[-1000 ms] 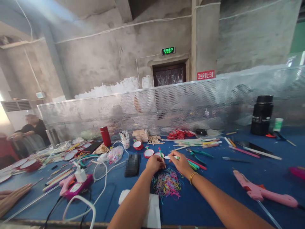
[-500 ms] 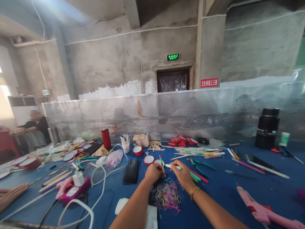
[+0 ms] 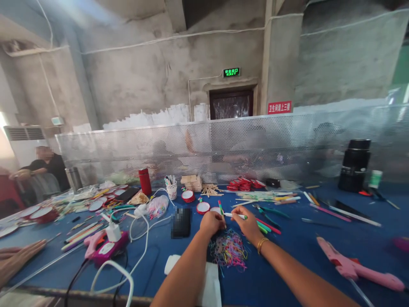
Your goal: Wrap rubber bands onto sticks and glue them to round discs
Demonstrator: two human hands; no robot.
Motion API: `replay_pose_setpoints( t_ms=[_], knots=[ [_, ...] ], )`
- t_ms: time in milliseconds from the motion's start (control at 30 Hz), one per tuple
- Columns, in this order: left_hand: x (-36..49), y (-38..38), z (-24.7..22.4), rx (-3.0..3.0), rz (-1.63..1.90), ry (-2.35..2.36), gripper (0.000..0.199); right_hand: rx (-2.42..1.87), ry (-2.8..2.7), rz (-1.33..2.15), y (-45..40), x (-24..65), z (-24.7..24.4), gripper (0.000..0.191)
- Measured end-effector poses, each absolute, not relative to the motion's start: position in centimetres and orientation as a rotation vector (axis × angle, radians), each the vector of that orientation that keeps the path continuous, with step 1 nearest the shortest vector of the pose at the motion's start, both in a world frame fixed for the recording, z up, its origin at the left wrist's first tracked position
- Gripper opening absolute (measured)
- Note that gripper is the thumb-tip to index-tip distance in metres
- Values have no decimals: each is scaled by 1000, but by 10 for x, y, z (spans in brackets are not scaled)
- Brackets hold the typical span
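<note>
Two hands: both of mine were out over the blue table (image 3: pixel 287 251), close together just beyond a heap of coloured rubber bands (image 3: pixel 229 250).
Left hand (image 3: pixel 211 222): my fingers were curled shut around a thin red-and-green stick (image 3: pixel 220 209), which stood tilted up out of my fist.
Right hand (image 3: pixel 249 222): I pinched a white stick with a green tip (image 3: pixel 234 215) between thumb and fingers, lying roughly level and pointing toward my left hand.
Where the sticks met: the white stick's end came just beside the upright one; I could not tell whether they touched.
Wrist: a gold bracelet (image 3: pixel 261 244) sat on my right wrist.
Rubber bands: the heap lay on the table right under and in front of both hands, near a white cloth (image 3: pixel 209 279) by my left forearm.
Just past my hands: two small red-rimmed round drums (image 3: pixel 202 207) and green-handled pliers (image 3: pixel 265 209).
Right side: a pink glue gun (image 3: pixel 354 266) lay well apart from my hands, with a black jar (image 3: pixel 354 164) far back near the mesh screen (image 3: pixel 223 147).
Left side: another pink glue gun (image 3: pixel 105 249) with white cables (image 3: pixel 140 238), a red flask (image 3: pixel 145 181) and a cup of pens (image 3: pixel 171 189).
Far left: another person sat at the table end (image 3: pixel 47 168), and someone's hand (image 3: pixel 19 260) rested at the near edge.
</note>
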State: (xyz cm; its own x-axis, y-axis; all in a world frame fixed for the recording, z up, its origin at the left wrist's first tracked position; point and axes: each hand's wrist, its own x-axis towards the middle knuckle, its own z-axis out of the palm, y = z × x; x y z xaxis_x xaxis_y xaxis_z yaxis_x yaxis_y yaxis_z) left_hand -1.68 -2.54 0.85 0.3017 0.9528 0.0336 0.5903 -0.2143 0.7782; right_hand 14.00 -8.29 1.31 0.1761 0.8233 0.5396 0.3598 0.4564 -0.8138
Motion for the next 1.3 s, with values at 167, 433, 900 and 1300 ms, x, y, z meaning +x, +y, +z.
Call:
replay_pose_setpoints(
  t_ms=[167, 433, 900, 1300],
  knots=[
    [-17, -30, 14, 1945, 672, 1426, 11, -1146, -1415, 451, -84, 142, 13, 15],
    [-13, -30, 19, 1917, 651, 1341, 11, -1188, -1428, 419, -89, 143, 18, 16],
    [-17, -20, 6, 1923, 685, 1341, 11, -1170, -1461, 365, -82, 142, 15, 20],
    [-15, -20, 11, 1958, 654, 1350, 9, -1195, -1408, 357, -85, 145, 17, 19]
  ],
)
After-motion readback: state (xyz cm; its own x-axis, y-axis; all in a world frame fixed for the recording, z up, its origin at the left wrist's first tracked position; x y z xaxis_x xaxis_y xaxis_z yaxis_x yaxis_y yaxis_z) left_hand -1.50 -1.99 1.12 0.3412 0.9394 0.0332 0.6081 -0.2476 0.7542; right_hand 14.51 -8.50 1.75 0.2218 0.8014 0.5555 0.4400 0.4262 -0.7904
